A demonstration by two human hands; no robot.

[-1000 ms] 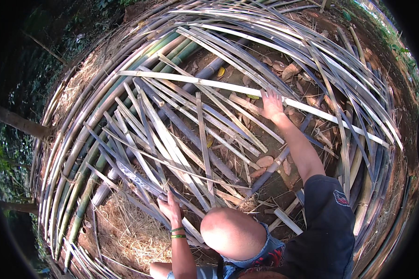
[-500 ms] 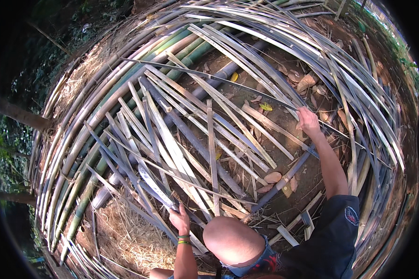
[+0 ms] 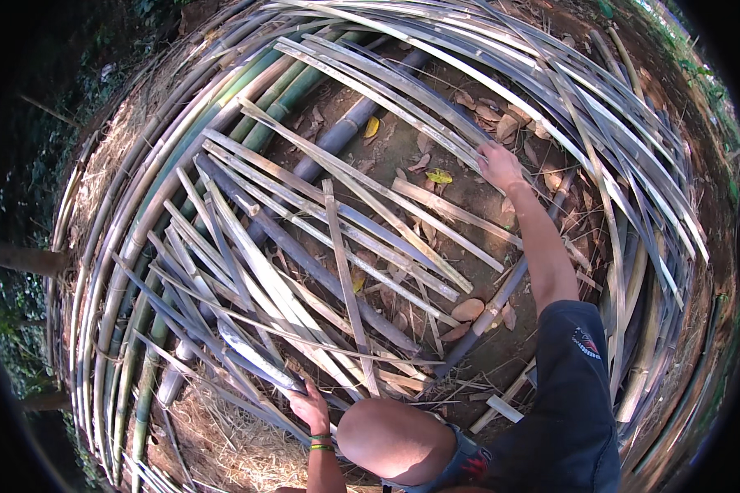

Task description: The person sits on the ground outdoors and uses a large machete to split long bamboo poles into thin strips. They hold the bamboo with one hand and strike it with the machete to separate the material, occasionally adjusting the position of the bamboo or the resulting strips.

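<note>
Strips at far centre, running far left to right, near ends by right hand. Right hand's fingers bent at those ends; can't tell whether it grips or only touches. Left hand, near left, clenched round handle of knife; blade points far left, over loose strips; can't tell if blade touches them. Loose strips fan out, crossing and overlapping, little open room there. Knee just right of left hand, straw left of it.

Open room: soil patch between far strips and loose strips, with yellow leaf and brown leaves. Edges: green poles bound it far left, long strip heap closes right side, just beyond right hand. Right arm reaches over soil; room left of its forearm, tighter to the right.
</note>
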